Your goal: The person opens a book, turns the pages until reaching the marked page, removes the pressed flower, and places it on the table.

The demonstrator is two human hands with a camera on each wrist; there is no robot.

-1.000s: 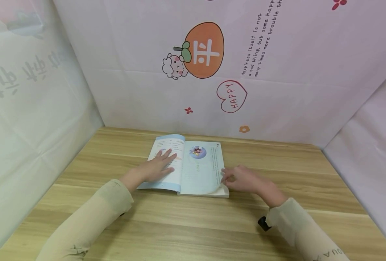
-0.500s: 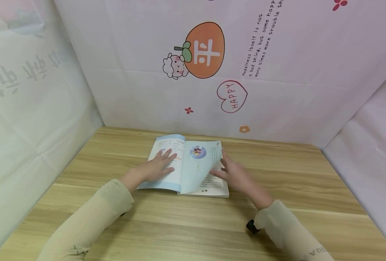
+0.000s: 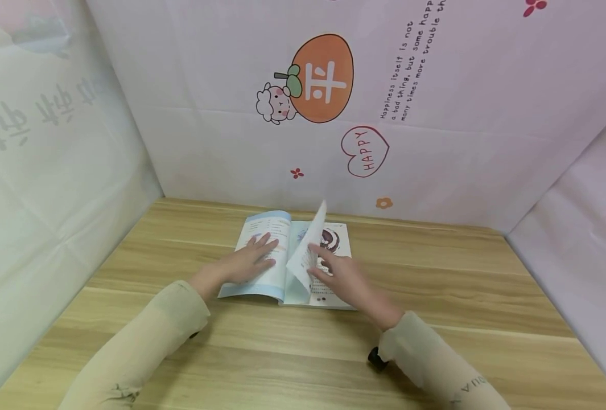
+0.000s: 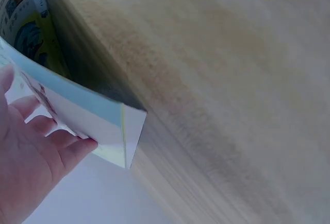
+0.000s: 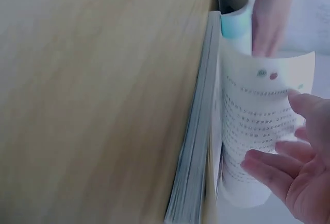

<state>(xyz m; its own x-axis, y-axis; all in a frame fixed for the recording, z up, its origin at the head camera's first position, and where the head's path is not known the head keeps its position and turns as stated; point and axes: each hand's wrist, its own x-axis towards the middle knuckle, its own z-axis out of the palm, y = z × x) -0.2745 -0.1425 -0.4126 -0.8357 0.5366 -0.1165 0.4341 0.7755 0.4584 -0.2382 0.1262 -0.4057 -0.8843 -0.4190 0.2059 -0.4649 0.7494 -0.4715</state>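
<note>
An open book [image 3: 342,229] lies on the wooden table. My left hand [image 3: 243,265] rests spread on its left page [image 3: 262,225], fingers straight. In the left wrist view the fingers of this left hand [image 4: 38,152] lie along the curved blue-edged cover leaf. One leaf [image 3: 314,229] stands raised near the book's middle. My right hand [image 3: 346,278] touches it from the right side. In the right wrist view the right hand [image 5: 304,162] has its loosely extended fingers and thumb against the printed side of the leaf [image 5: 258,116].
The wooden table [image 3: 282,364] runs up to a white printed back cloth [image 3: 221,154] close behind the book. White cloth walls [image 3: 67,188] stand on both sides. A black strap piece [image 3: 377,360] hangs at the right sleeve.
The right hand has moved left from the book's right edge, lifting the pale blue leaf up and leftward. A page with a dark round picture shows beneath. The left hand stays put.
</note>
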